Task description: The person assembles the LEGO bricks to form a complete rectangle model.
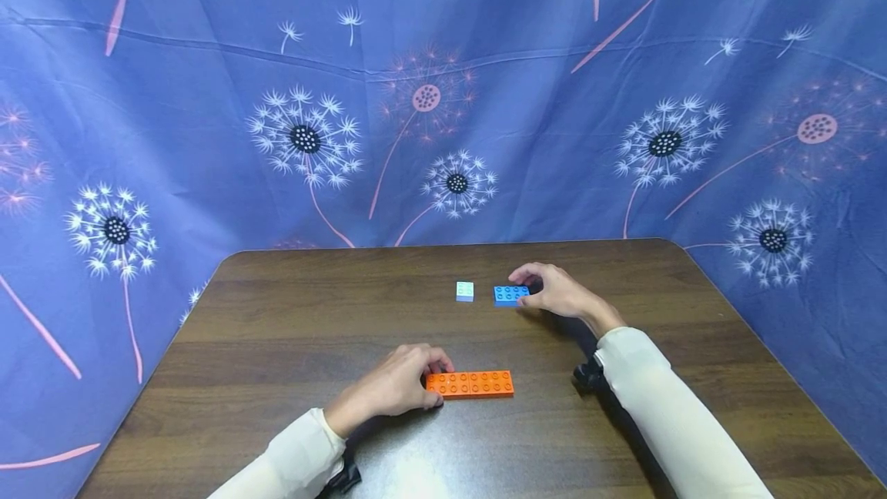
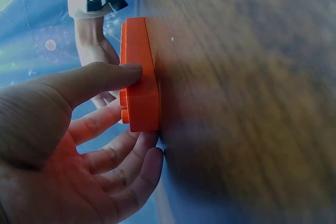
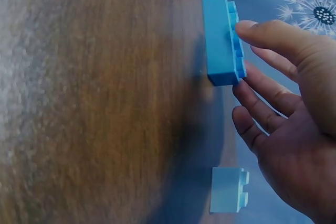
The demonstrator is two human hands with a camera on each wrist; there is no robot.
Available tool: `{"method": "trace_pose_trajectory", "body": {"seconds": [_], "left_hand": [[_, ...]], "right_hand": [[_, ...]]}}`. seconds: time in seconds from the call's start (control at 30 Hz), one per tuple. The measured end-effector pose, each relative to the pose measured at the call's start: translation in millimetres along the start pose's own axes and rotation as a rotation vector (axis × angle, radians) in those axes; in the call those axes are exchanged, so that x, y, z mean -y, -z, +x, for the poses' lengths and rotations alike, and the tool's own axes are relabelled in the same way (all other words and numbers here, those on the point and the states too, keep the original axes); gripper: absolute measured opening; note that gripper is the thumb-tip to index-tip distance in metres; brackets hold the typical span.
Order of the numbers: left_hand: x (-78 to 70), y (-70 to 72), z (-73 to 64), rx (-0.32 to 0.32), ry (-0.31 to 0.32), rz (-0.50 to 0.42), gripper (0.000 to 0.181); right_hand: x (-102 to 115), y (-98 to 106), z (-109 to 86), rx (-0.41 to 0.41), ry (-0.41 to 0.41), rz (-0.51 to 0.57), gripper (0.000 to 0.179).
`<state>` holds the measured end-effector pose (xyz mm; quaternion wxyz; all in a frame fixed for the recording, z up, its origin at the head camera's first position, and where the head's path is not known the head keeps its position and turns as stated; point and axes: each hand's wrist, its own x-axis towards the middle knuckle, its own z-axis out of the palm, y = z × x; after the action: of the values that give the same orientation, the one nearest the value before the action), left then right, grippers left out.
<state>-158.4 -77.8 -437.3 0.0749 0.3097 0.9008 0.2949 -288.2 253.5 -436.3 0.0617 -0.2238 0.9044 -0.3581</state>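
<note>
My left hand (image 1: 398, 380) pinches the left end of an orange toy building brick row (image 1: 485, 383), which has a seam across its middle. In the left wrist view the thumb (image 2: 113, 76) lies on the orange side face, with the other fingers behind and under the near end. My right hand (image 1: 557, 291) reaches round the right end of a blue eight-stud brick (image 1: 508, 296), fingers loosely bent. In the right wrist view the thumb tip overlaps the blue brick's studs, and the fingertips sit just beyond its end.
A small pale green-blue brick (image 1: 465, 291) stands left of the blue one. Another light-blue brick (image 3: 227, 190) shows in the right wrist view, hidden by the hand in the head view. Behind the brown wooden table (image 1: 312, 306) hangs a blue dandelion-print cloth (image 1: 540, 175).
</note>
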Motion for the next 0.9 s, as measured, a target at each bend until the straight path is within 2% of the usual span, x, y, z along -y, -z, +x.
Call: {"method": "trace_pose_trajectory", "body": {"seconds": [0.2, 0.37, 0.9], "left_hand": [[1.5, 0.2, -0.7, 0.002, 0.005, -0.001, 0.036], [1.3, -0.1, 0.3, 0.002, 0.001, -0.008, 0.036], [1.1, -0.2, 1.0, 0.007, 0.001, -0.009, 0.036]], "right_hand": [[-3.6, -8.6, 7.4, 0.039, -0.047, -0.068, 0.036], [-2.9, -10.6, 7.4, 0.026, -0.068, -0.077, 0.032], [17.8, -6.7, -4.4, 0.010, 0.019, -0.067, 0.034]]}}
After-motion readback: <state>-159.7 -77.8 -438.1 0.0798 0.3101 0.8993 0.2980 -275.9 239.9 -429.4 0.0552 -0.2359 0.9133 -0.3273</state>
